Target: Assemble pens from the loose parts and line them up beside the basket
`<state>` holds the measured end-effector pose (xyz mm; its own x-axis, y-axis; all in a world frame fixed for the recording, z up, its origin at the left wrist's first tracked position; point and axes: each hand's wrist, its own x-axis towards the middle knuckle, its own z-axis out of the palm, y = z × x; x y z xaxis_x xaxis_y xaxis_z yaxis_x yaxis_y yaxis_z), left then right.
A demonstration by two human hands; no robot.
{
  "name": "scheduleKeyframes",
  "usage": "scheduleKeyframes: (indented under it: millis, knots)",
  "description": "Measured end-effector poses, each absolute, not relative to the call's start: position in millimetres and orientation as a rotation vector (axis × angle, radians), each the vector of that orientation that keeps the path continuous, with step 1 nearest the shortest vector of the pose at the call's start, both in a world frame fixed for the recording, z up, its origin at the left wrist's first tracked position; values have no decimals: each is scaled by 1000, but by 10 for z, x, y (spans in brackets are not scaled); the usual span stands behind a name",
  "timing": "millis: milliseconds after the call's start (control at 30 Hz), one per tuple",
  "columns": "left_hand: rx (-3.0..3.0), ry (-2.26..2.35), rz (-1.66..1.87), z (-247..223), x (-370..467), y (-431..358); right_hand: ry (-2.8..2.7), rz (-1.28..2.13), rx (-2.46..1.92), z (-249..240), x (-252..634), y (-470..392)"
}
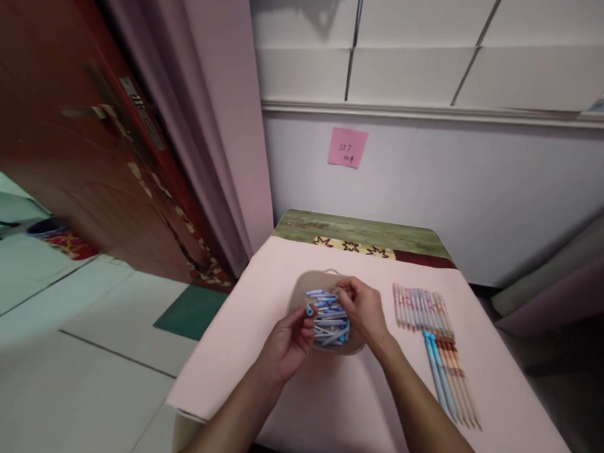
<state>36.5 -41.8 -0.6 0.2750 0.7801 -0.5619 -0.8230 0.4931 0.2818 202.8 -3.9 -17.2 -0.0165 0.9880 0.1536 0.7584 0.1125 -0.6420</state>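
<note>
A light translucent bin point(302, 285) stands on the pink-covered table with several blue and white pen parts point(332, 324) lying inside. My left hand point(288, 339) is over the bin's left side, its fingers closed on a small blue pen part point(310, 310). Above the bin's right side, my right hand point(362, 308) has its fingertips pinched together; whatever they hold is too small to make out.
On the table's right lies a row of patterned pens point(421, 308), with blue pens point(440, 376) and orange-brown pens point(459, 383) nearer me. A pink note point(347, 148) is on the wall behind. A brown door point(100, 144) stands at left.
</note>
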Motion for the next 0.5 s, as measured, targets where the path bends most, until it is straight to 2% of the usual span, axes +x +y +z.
scheduleKeyframes:
  millis: [67,167,333,500]
  knots:
    - [-90,696,1064,-23,421,-402,-1449,828,-1346,-91,2009,-281]
    - [-90,664,1046,-67,512,-383,-1300,976,-1102,-20,1947,-577]
    - [-93,678,1044,-106,618,-406,-1481,655,-1129,-19,1949,-688]
    - [-79,726,1029,-122,662,-481,-1555,599,-1135,-82,1979,-674]
